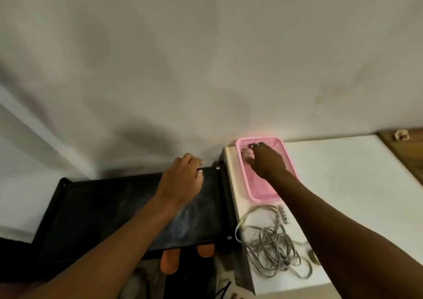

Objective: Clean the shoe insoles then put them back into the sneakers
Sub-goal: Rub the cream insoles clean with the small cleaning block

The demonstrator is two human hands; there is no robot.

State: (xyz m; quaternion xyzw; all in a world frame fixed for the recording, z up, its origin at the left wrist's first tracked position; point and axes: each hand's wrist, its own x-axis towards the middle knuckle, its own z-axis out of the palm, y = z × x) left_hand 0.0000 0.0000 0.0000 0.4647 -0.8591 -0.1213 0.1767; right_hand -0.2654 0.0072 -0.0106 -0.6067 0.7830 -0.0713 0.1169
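While the left hand [180, 177] curls its fingers over the far edge of a black shelf [103, 209], with the thumb lying on the top surface near that edge, the right hand [265, 159] reaches down into a pink basket [261, 191] of perforated plastic. The basket stands at the back left corner of a white tabletop [348, 184], close against the pale wall [206, 58]. The right hand's fingers point downward inside the basket, and one of them wears a ring. They lie just beside a crumpled greyish item [245, 154] at the basket's far end, but I cannot tell whether they are touching it or have hold of it. Two orange insoles [169, 262] poke out side by side from under the near edge of the black shelf, with only their rounded ends in sight. They are well apart from both hands. The shelf top shows pale smears and sits just left of the white tabletop, lower than it. On the tabletop, nearer than the basket, a grey cable [270, 248] lies in a loose tangle, with a white power strip [283, 214] at its far side. At the far right, past the tabletop, a wooden board [405, 152] carries a small crumpled beige scrap.
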